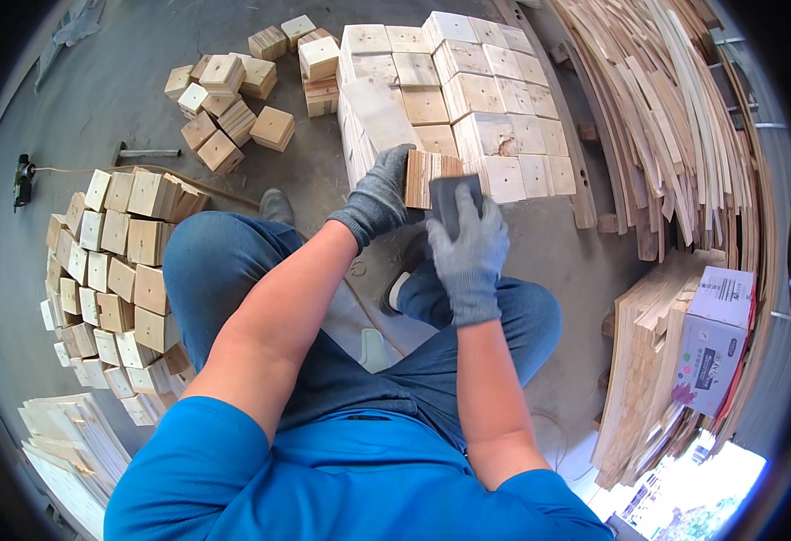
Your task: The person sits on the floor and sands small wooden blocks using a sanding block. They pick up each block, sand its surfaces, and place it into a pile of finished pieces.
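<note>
My left hand [380, 194], in a grey knit glove, is closed around a squared wooden block [433, 168] with layered edges facing me. In my right hand [469, 255], gloved the same way, is a dark grey rectangular sanding block [455, 200]. Its upper end meets the right side of the wooden block; whether it presses there I cannot tell. Both hands are held above my knees, at the near edge of a neat stack of pale wooden blocks [513, 95]. A flat pale board [376, 113] lies over the left part of that stack.
A pile of similar blocks [114, 257] stands by my left knee, with a loose heap of blocks [224, 72] farther off. Long wood strips [653, 108] fill the right side. A printed carton [716, 334] sits by stacked boards [643, 343]. A green-and-black tool [23, 180] lies far left.
</note>
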`<action>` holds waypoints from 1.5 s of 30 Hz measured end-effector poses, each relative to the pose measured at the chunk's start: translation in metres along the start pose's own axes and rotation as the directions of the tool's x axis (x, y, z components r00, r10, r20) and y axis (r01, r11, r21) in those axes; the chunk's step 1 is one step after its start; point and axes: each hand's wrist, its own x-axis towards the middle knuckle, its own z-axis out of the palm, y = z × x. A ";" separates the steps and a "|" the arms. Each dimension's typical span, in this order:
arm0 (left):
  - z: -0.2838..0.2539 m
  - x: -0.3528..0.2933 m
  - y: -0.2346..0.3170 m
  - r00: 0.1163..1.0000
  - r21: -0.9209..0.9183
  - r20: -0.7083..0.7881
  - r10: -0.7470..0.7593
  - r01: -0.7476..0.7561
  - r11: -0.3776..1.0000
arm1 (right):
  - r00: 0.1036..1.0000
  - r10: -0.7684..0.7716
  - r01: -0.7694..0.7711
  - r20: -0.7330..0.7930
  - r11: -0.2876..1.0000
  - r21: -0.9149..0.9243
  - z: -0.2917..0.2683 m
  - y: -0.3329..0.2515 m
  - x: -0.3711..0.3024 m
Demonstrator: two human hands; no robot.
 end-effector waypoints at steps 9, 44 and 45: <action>0.003 0.000 -0.009 1.000 0.003 -0.009 0.016 -0.016 1.000 | 0.997 0.017 -0.018 -0.080 1.000 -0.021 0.013 -0.003 0.016; 0.004 0.001 -0.004 1.000 -0.054 0.015 0.004 -0.003 0.999 | 1.000 -0.020 0.020 -0.005 1.000 -0.001 0.018 -0.031 0.113; 0.002 0.001 -0.003 1.000 -0.035 0.028 -0.002 0.003 0.999 | 0.999 -0.047 0.047 -0.024 0.999 0.002 0.017 -0.029 0.092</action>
